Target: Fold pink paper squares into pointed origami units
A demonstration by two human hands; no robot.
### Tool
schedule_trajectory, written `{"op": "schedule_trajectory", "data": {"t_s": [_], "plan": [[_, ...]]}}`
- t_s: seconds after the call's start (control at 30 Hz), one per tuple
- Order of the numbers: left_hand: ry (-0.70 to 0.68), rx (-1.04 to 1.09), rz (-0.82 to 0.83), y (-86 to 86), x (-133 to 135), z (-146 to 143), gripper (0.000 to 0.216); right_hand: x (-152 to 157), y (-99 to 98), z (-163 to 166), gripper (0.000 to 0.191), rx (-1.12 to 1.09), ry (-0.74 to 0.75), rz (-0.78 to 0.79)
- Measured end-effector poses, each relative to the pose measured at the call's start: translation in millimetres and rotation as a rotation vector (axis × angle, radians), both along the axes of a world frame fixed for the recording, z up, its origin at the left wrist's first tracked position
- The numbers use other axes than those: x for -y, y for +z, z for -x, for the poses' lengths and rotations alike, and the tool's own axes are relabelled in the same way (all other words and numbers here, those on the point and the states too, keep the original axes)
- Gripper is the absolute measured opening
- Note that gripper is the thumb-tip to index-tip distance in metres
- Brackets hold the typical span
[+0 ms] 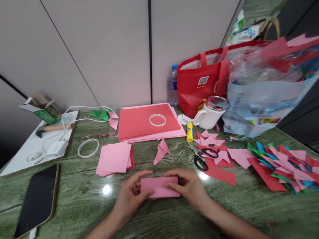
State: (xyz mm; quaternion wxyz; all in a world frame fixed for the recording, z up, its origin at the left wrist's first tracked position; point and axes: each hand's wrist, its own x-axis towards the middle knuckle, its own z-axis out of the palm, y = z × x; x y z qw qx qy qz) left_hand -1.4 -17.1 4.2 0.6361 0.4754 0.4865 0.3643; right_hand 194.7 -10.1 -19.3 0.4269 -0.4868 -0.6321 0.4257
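In the head view, a pink paper (160, 187) is lying between the two hands, just above the near part of the green table (90, 212), its long sides running left to right. The left hand (128, 194) is pinching its left end, thumb on the face and fingers curling behind; the right hand (192, 189) is pinching the right end, thumb laid on the face and fingers reaching over the upper edge. The sheet is looking folded and should be feeling very light, thin and fairly crisp, bending easily and creasing for good if squeezed carelessly; it is probably offering enough grip for bare skin, and the two short ends are seeming the best places for holding it. Beneath, the tabletop is showing dark veining and reflecting lights, so loose paper may be sliding on it. A stack of pink squares (113, 158) is resting to the left, and black-handled scissors (201, 162) are lying to the right. Behind, a pale panelled wall (112, 42) is closing off the table's far side, and a red bag (194, 85) is standing near it.
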Motion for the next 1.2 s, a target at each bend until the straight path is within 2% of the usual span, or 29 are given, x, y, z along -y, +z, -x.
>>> {"op": "schedule_trajectory", "data": {"t_s": [0.4, 0.93, 1.2], "plan": [[0.003, -0.042, -0.005, 1.9, -1.7, -0.7, 0.045, 0.3, -0.2, 0.6, 0.022, 0.012, -0.023, 0.056], [-0.025, -0.105, -0.098, -4.7, -0.4, 0.4, 0.049, 2.0, -1.5, -0.9, 0.019, 0.043, -0.035, -0.003], [0.009, -0.260, -0.232, -1.1, 0.3, -0.5, 0.040, 3.5, -2.8, -2.6, 0.022, 0.014, -0.039, -0.011]]}}
